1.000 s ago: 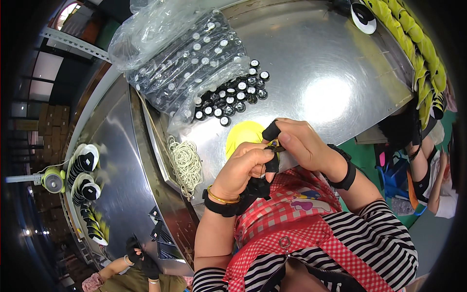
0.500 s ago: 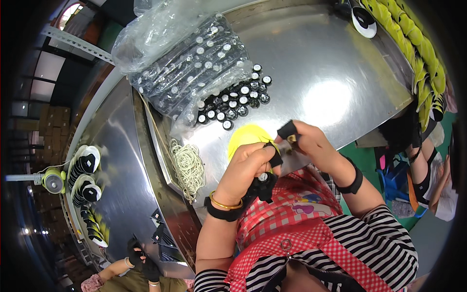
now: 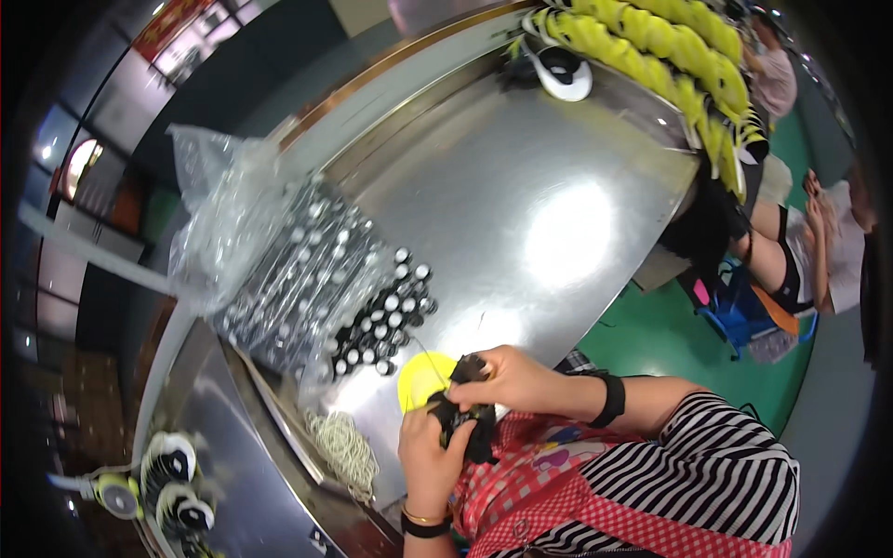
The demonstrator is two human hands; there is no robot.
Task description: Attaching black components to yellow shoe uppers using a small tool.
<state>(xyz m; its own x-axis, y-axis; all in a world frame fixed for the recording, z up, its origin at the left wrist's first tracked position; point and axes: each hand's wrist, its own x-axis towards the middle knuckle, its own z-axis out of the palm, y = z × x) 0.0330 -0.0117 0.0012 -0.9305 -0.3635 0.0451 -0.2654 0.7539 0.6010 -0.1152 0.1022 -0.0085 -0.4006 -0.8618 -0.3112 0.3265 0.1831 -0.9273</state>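
Note:
My left hand [image 3: 430,460] is closed on a soft-looking black piece [image 3: 479,439], pinched between thumb and fingers. Against it press the closed fingertips of my right hand [image 3: 516,379], a dark wrap [image 3: 471,368] around one finger. What those right fingertips pinch is too small and blurred to make out. A thin strand [image 3: 430,358] runs from near them up over the table. Just behind my hands lies a bright yellow rounded piece [image 3: 420,379], partly covered by them; whether it joins the black piece I cannot tell.
Several small black round parts with white tops [image 3: 377,325] spill from a clear plastic bag [image 3: 288,270] on the metal table [image 3: 465,195]. A tangle of pale cord [image 3: 342,454] lies left of my hands. Yellow stacks [image 3: 642,46] line the far right; co-workers [image 3: 828,223] sit beyond.
The view has swung, so the table and bag sit lower and further left. My right hand has come in from apart to meet my left at the black piece.

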